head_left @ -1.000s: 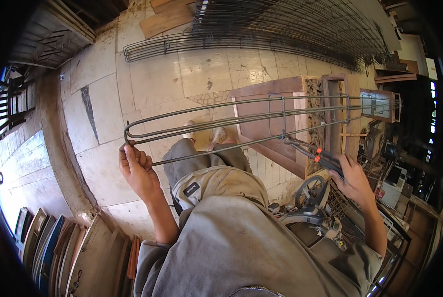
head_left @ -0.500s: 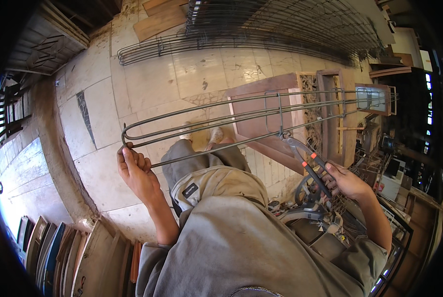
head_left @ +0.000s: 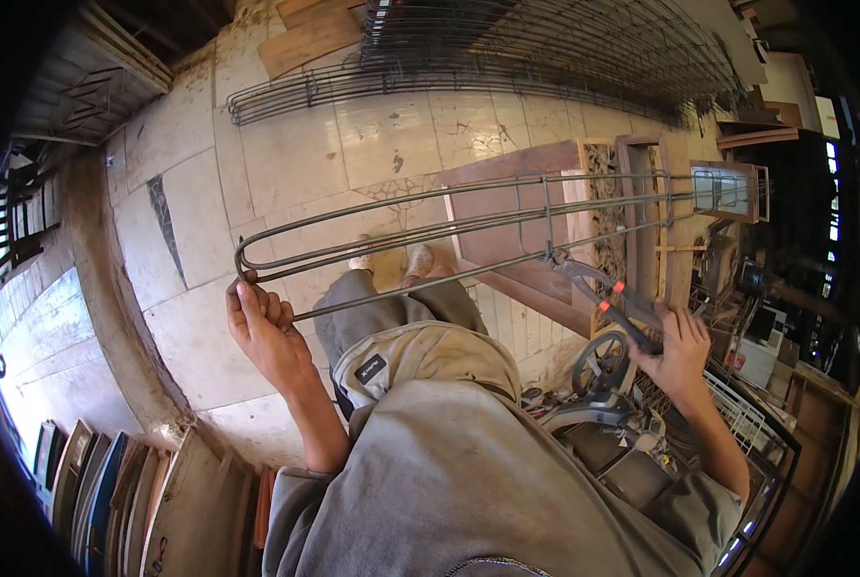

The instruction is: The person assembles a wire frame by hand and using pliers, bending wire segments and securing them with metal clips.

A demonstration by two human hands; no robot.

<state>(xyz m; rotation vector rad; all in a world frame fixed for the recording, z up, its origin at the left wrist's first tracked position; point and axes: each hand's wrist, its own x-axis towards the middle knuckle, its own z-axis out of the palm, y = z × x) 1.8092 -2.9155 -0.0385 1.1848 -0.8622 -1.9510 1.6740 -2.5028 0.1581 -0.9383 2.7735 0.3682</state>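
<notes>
A long, narrow cage of steel rebar (head_left: pixel 412 288) stretches across in front of me, its bars bent round at the left end. My left hand (head_left: pixel 264 322) is closed around a bar at that end. Rectangular wire stirrups cross the bars farther right, one stirrup (head_left: pixel 548 216) being near the middle. At its lower corner sits the head of a pair of pincers (head_left: pixel 584 277) with dark handles and orange bands. My right hand (head_left: pixel 678 356) grips those handles, fingers on the upper one and thumb by the lower. Any tie wire in the jaws is too small to make out.
More rebar cages (head_left: pixel 507 82) lie stacked on the tiled floor at the far side. A brown wooden door panel (head_left: pixel 516 212) is beneath the cage. At lower right stands a machine with a black wheel (head_left: pixel 601 365). Boards (head_left: pixel 112 490) lean at lower left.
The pincer handles have spread apart and swung slightly right, with my right hand shifting its hold and its fingers straightening. My left hand and the cage have barely moved.
</notes>
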